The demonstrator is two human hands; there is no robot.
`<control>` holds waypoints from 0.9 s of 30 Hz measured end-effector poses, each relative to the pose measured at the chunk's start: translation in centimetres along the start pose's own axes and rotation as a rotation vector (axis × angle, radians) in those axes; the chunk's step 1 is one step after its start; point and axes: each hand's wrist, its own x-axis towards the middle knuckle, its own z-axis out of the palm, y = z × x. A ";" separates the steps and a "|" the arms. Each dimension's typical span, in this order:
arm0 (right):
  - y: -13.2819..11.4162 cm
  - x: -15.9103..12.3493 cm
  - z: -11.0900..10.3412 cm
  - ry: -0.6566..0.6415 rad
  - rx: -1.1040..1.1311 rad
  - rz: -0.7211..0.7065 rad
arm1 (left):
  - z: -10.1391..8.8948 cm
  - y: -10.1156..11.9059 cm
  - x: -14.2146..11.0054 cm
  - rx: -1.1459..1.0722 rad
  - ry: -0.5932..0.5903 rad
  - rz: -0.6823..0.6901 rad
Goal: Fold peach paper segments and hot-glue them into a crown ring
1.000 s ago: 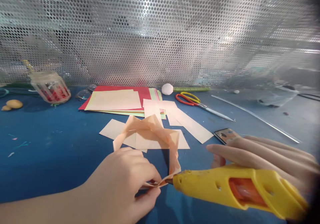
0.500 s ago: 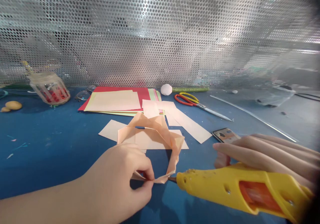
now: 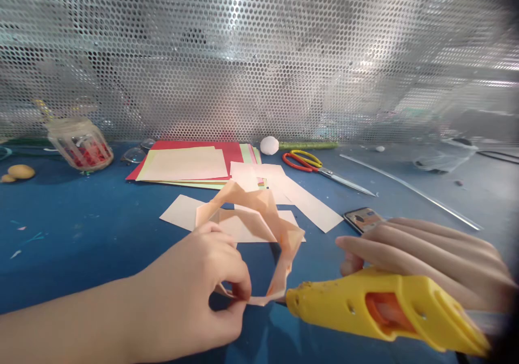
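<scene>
My left hand (image 3: 198,293) pinches the near edge of a folded peach-coloured paper ring (image 3: 291,237) between thumb and index finger. The ring is a crimped, angular loop, held above the blue table. In my right hand (image 3: 430,258) is a yellow hot glue gun (image 3: 336,299) with an orange window in its side. The gun's nozzle points left and meets the ring's near right corner, just right of my left fingertips. My right fingers lie along the gun's far side, so part of the grip is hidden.
Behind the ring lie pale paper strips (image 3: 312,199) and a stack with red paper (image 3: 194,145). Scissors (image 3: 308,161), a phone (image 3: 359,219), a clear glue stick (image 3: 417,193) and a white ball (image 3: 270,145) are farther right. A tilted jar (image 3: 83,145) stands left, before a perforated metal panel (image 3: 227,72).
The ring has tilted and shifted slightly right. The glue gun and my right hand have moved a little left and down, with the nozzle staying at the ring's corner.
</scene>
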 end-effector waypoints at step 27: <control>-2.2 0.2 -0.5 0.002 -0.028 0.142 | 1.6 0.7 -1.2 0.252 0.147 0.158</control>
